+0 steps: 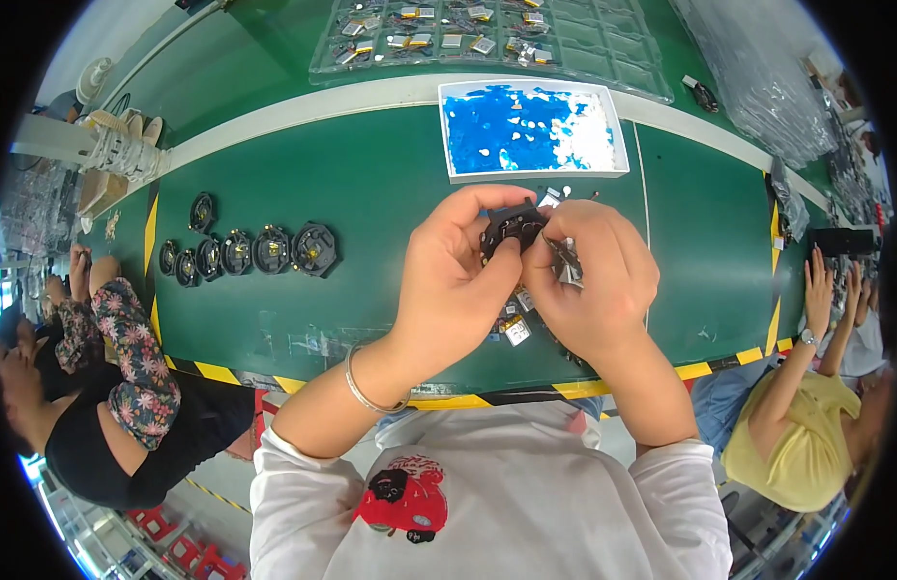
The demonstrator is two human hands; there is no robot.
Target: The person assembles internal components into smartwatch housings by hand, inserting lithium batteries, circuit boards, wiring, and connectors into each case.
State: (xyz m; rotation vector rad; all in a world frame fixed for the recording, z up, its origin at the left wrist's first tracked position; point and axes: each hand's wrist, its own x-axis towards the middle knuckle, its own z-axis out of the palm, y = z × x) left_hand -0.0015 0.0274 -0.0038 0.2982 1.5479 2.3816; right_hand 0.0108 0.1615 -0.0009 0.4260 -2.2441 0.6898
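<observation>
Over the middle of the green table, my left hand (443, 285) grips a small black plastic housing (512, 225) between thumb and fingers. The housing is tilted, its hollow side partly showing. Close against its right side is my right hand (603, 275), with fingers pinched together. What they pinch is mostly hidden; a greyish piece shows under the fingers. Small silver battery packs (515, 332) with wires lie on the table beneath my hands. Several similar black housings (271, 249) stand in a rough row to the left, with brass-coloured parts inside.
Beyond my hands sits a shallow white box (540, 178), blue inside, with small white pieces scattered in it. Farther back, a clear compartment tray (617, 60) holds several wired battery packs. Striped tape (593, 389) marks the table's near edge. Other people work at both sides.
</observation>
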